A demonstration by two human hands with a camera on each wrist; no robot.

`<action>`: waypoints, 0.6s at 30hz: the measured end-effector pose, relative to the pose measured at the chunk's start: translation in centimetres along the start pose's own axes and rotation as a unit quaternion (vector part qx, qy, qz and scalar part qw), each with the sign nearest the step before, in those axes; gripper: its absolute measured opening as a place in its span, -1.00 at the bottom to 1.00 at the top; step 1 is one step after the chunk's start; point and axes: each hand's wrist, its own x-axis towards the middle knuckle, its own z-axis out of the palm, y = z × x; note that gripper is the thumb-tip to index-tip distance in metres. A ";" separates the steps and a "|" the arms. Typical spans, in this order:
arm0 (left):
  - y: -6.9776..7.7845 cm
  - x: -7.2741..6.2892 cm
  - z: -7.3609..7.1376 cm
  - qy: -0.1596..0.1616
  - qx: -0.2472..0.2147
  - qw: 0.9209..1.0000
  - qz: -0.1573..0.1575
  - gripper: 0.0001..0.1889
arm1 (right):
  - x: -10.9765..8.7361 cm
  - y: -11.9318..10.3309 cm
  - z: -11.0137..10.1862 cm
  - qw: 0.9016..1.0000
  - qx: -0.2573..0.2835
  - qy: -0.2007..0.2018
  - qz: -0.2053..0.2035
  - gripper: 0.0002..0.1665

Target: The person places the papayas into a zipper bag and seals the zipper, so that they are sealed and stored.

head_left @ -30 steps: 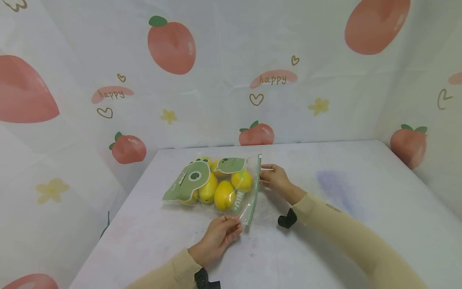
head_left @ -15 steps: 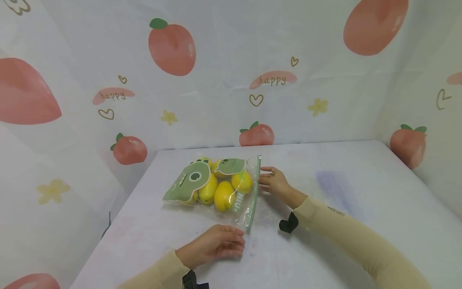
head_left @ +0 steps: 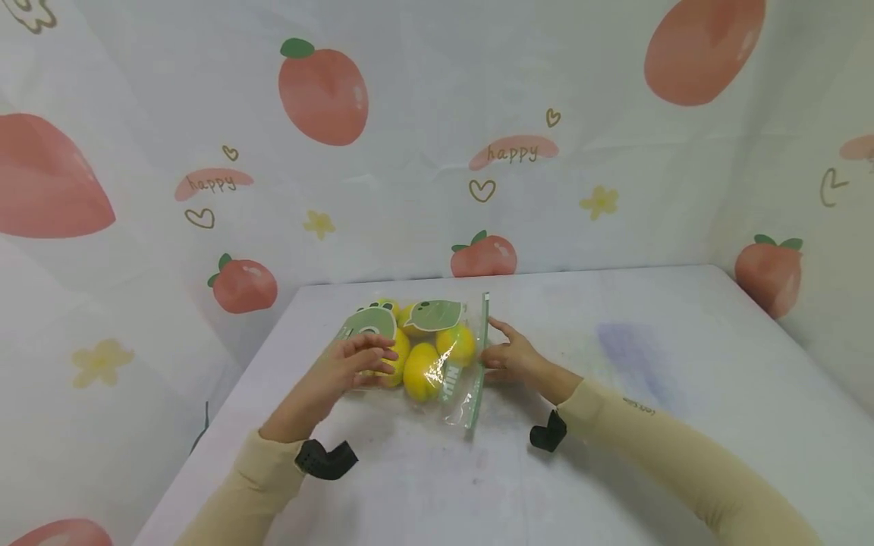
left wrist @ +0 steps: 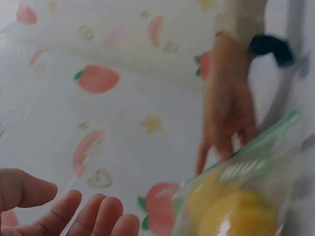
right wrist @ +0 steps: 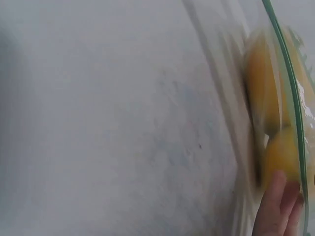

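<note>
A clear zip bag [head_left: 438,315] with green cartoon prints lies on the table, holding several yellow lemons [head_left: 422,373]. My left hand [head_left: 341,373] is over the bag's left part, fingers loosely bent and holding nothing; it hides some of the green print. In the left wrist view, its fingers [left wrist: 106,214] are spread apart from the bag. At the bag's green-edged zip end, my right hand [head_left: 520,359] touches the plastic with fairly straight fingers. The right wrist view shows those fingertips [right wrist: 276,189] against the bag near a lemon [right wrist: 283,150].
A white table [head_left: 614,470] carries the bag, with a faint purple stain [head_left: 631,356] on its right side. Behind and beside it hangs a white cloth [head_left: 410,98] printed with peaches, hearts and flowers. Dark wrist mounts [head_left: 328,459] sit on both sleeves.
My left hand has let go of the bag's near zip corner and moved up and left over the bag. The right hand stays by the zip edge, shifted slightly left.
</note>
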 end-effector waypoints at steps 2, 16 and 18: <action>0.3 0.2 -1.3 0.040 0.010 0.999 0.013 -0.58 | -0.2 0.1 0.2 1.000 0.000 -0.006 0.004 0.04; -0.5 2.9 -6.6 0.156 0.099 0.983 -0.001 -0.61 | -0.9 0.1 -1.6 0.999 -0.031 0.006 -0.029 -0.06; -0.7 3.4 -6.8 0.154 0.111 0.982 -0.001 -0.62 | -1.2 -0.1 -2.2 0.999 -0.036 0.010 -0.029 -0.11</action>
